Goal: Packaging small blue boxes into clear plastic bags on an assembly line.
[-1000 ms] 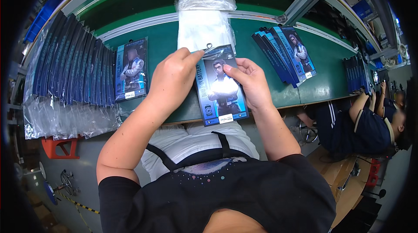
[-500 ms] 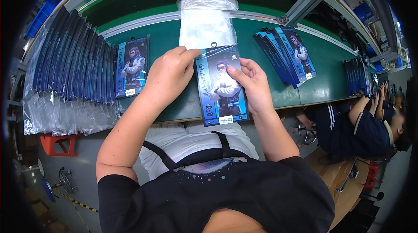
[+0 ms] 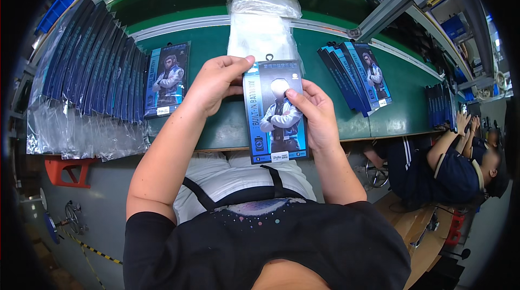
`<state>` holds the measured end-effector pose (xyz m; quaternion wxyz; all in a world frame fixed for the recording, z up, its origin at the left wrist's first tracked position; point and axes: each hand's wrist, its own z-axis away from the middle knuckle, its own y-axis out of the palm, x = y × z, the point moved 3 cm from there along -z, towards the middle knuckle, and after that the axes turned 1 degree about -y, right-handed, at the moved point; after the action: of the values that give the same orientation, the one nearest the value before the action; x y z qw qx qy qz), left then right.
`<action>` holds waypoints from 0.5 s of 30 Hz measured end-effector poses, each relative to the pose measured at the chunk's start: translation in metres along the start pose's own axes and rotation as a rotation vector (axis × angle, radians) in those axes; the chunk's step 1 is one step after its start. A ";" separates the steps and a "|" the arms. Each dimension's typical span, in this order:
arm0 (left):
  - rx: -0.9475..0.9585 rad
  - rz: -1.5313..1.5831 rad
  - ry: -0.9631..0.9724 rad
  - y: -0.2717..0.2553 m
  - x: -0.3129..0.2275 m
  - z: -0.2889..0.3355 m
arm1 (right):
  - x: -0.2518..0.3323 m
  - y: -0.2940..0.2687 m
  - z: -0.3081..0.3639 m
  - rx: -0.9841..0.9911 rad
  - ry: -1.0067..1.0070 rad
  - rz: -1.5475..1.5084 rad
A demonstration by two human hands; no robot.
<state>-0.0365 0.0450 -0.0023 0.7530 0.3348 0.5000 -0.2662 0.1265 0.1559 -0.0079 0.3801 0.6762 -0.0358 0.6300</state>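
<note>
Just beyond the blue box [image 3: 273, 130] both hands [image 3: 218, 83] [image 3: 318, 115] grip lie clear bags [image 3: 261, 35]; bagged boxes [image 3: 89, 68] stand left.

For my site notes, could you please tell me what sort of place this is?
Likely a factory packing station: a long row of blue packages stands on the green bench, a pile of clear plastic lies ahead, and other people sit to the right.

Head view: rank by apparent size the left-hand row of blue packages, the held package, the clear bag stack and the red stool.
1. Row of blue packages
2. Held package and clear bag stack: too alike to rank
3. Red stool, partly hidden
</note>
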 end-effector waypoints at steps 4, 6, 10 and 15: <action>-0.093 0.103 0.043 0.003 0.004 0.002 | 0.001 0.004 0.004 -0.020 -0.025 -0.042; -0.105 0.116 0.075 0.006 0.005 0.007 | 0.001 0.004 0.005 -0.035 -0.036 -0.042; -0.093 0.103 0.071 0.014 0.010 0.019 | 0.001 0.001 0.006 -0.097 -0.058 -0.012; 0.078 0.310 -0.059 0.016 0.013 0.026 | 0.003 0.002 0.010 -0.072 -0.036 -0.072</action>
<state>-0.0051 0.0342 -0.0030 0.7860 0.4288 0.4092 -0.1759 0.1342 0.1498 -0.0036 0.4260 0.6741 -0.0410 0.6020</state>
